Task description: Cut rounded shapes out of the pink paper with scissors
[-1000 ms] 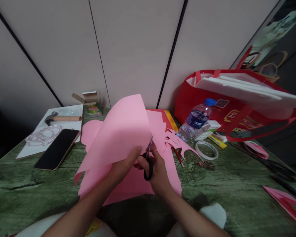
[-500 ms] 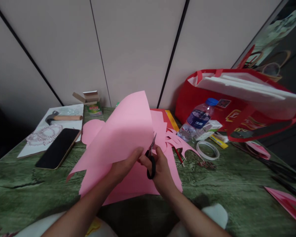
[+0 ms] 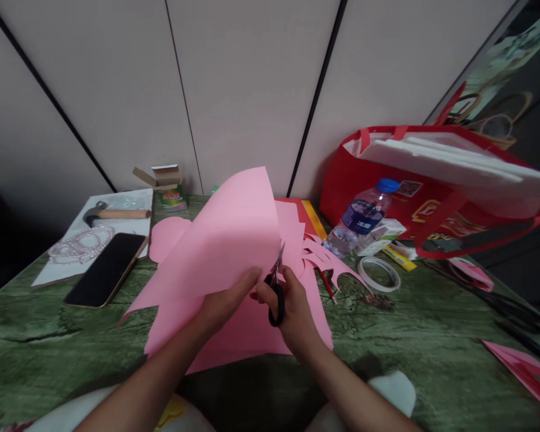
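My left hand (image 3: 231,298) is closed on the near right edge of a large pink paper sheet (image 3: 225,240), which curves up off the table. The thumb lies on top and the other fingers are hidden under the sheet. In my right hand (image 3: 292,303) is a pair of black-handled scissors (image 3: 276,300), its blades pointing up and away along the sheet's right edge. Both hands nearly meet there. Beneath them lie more pink sheets (image 3: 252,336), and curled pink offcuts (image 3: 319,255) rest just to the right.
Left of the paper are a phone (image 3: 108,270), a hammer (image 3: 121,213) and a beaded string (image 3: 81,245). To the right, a water bottle (image 3: 360,216) leans by a red bag (image 3: 387,180), with a tape roll (image 3: 378,274) and a red pencil (image 3: 327,286) nearer. Another pair of scissors (image 3: 513,306) lies far right.
Almost nothing differs. The sheet's lower left corner has shifted very slightly, and both hands keep their hold in the same place.
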### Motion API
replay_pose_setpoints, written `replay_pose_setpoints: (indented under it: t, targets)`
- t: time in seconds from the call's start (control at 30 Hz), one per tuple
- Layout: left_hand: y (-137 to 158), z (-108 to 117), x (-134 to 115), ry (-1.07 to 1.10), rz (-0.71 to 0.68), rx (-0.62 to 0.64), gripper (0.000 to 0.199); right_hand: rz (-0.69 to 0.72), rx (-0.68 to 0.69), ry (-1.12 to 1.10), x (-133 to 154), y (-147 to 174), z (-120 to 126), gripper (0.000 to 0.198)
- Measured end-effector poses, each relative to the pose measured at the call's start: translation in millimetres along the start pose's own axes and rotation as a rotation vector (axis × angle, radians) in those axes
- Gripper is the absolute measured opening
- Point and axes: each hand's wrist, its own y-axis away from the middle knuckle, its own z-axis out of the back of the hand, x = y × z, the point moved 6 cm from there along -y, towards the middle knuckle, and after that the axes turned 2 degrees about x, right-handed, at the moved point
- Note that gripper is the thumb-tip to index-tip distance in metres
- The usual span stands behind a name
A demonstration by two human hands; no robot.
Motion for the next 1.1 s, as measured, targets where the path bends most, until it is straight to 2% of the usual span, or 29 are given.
replay_pose_setpoints:
  t: [0.27, 0.77, 0.93, 1.1]
  targets:
    - [0, 5, 3, -0.018, -0.013, -0.062, 0.017, -0.026, -0.024, -0.008, 2, 1, -1, 0.026]
    - [-4, 8, 8, -0.019, -0.007, -0.057, 0.019, -0.049, -0.016, -0.009, 4, 1, -2, 0.020]
    - [-4, 11, 7, -0.040, 0.009, -0.104, 0.016, -0.048, -0.018, -0.028, 2, 0, -3, 0.021]
    - [-4, 13, 7, -0.057, 0.014, -0.118, 0.021, -0.065, -0.014, -0.019, -3, 0, -2, 0.022]
